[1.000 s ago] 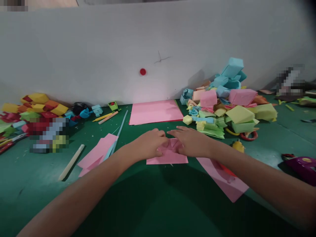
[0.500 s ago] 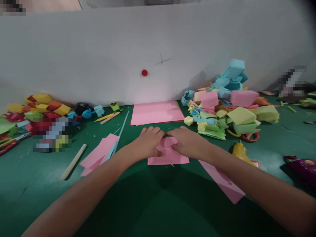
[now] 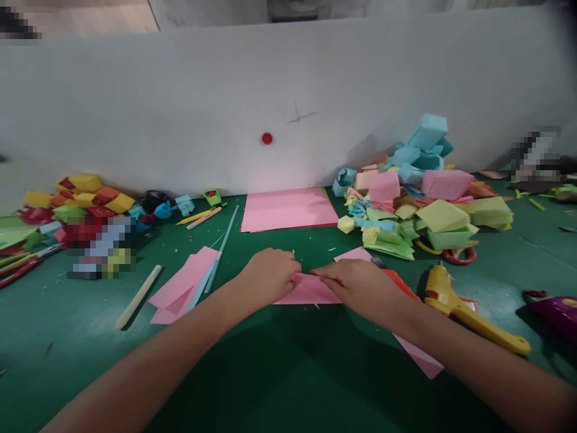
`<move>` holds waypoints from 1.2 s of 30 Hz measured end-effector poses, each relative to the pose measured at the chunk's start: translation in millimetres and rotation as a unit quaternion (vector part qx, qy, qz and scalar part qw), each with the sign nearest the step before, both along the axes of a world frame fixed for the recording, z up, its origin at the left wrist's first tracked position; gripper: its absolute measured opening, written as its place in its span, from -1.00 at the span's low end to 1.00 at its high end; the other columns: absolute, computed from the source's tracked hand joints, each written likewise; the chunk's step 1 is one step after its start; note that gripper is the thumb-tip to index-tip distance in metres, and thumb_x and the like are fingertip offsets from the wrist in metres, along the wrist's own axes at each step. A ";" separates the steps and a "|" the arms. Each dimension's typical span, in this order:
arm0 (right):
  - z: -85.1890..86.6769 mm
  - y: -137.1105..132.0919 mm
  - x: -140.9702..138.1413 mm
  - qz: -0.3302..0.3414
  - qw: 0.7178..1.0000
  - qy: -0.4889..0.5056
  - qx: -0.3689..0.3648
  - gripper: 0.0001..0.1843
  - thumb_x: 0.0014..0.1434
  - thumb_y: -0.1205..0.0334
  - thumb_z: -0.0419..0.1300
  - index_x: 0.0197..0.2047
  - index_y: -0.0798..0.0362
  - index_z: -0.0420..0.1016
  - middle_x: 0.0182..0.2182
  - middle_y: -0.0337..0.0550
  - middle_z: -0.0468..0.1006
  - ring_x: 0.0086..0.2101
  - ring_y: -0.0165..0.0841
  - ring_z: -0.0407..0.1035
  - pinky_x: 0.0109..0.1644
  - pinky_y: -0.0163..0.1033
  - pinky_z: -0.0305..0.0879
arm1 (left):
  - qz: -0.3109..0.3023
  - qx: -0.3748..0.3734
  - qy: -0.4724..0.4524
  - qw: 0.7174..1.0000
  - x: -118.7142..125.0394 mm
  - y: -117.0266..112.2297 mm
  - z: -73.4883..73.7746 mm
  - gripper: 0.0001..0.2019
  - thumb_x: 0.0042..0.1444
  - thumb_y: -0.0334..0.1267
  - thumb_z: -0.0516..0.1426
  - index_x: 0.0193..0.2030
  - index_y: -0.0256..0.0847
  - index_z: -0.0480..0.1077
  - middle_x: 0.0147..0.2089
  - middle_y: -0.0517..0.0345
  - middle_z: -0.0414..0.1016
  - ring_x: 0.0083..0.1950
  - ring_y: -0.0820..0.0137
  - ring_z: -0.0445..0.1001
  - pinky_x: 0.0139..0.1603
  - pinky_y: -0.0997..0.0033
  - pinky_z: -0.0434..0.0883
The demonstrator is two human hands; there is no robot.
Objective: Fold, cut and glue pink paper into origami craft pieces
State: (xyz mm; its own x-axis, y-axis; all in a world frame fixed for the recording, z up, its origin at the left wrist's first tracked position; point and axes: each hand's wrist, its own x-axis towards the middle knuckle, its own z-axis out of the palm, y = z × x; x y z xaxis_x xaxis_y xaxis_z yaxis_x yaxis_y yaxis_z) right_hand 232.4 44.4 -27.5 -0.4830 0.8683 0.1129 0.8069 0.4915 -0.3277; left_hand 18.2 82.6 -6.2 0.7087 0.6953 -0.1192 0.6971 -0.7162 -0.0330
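A small pink folded paper (image 3: pixel 309 291) lies flat on the green mat (image 3: pixel 279 373) in front of me. My left hand (image 3: pixel 269 275) presses its left top edge with curled fingers. My right hand (image 3: pixel 356 282) pinches the right top edge, fingers closed on the paper. The two hands almost meet over the fold. A second pink sheet (image 3: pixel 419 358) lies under my right forearm.
A flat pink sheet (image 3: pixel 288 209) lies against the grey wall. A heap of folded paper boxes (image 3: pixel 419 192) sits at the right, another heap (image 3: pixel 76 198) at the left. A yellow glue gun (image 3: pixel 469 310), red scissors (image 3: pixel 455 255), a wooden stick (image 3: pixel 137 296) and loose pink sheets (image 3: pixel 183 282) lie around.
The paper, partly raised between my hands earlier, is now pressed flat with a straight top fold. My hands have slid toward me. The view shifted, showing the glue gun.
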 end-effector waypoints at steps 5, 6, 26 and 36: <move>-1.7 -2.3 2.0 -0.005 1.000 0.010 -0.005 -0.61 0.41 0.24 0.00 0.07 -0.16 0.63 -0.07 -0.24 0.70 -0.15 -0.25 0.58 -0.16 -0.22 0.42 | 0.015 -0.003 0.015 1.000 1.0 -3.9 -0.8 -0.83 0.27 -0.38 0.12 -0.22 -0.19 0.57 -0.19 0.06 0.56 -0.13 0.20 0.56 -0.23 0.31 0.37; -1.9 -2.2 2.3 -0.004 1.000 0.010 -0.006 -0.60 0.41 0.25 -0.01 0.07 -0.15 0.63 -0.06 -0.25 0.70 -0.14 -0.25 0.58 -0.15 -0.22 0.42 | 0.019 -0.005 0.016 1.000 1.1 -4.7 -0.8 -0.82 0.27 -0.40 0.11 -0.21 -0.19 0.56 -0.18 0.06 0.57 -0.12 0.20 0.56 -0.23 0.32 0.38; 17.1 37.1 19.7 0.054 0.982 -0.179 0.026 -0.82 0.26 0.31 0.14 -0.30 0.06 0.58 -0.31 -0.06 0.61 -0.23 -0.18 0.48 -0.32 -0.22 0.19 | 0.069 -0.038 0.000 0.997 2.6 2.3 -1.5 -0.86 0.21 -0.38 0.11 -0.19 -0.22 0.51 -0.13 -0.01 0.57 -0.09 0.15 0.57 -0.23 0.30 0.42; -10.5 -5.1 -5.9 0.067 0.975 -0.190 0.091 -0.40 0.15 0.57 0.06 0.26 0.18 0.43 0.14 0.13 0.56 0.06 -0.13 0.47 0.12 -0.06 0.36 | 0.041 0.001 0.004 0.999 7.9 -15.3 -13.1 -0.77 0.16 -0.55 0.10 -0.10 -0.28 0.48 -0.11 -0.05 0.53 -0.07 0.14 0.54 -0.08 0.22 0.44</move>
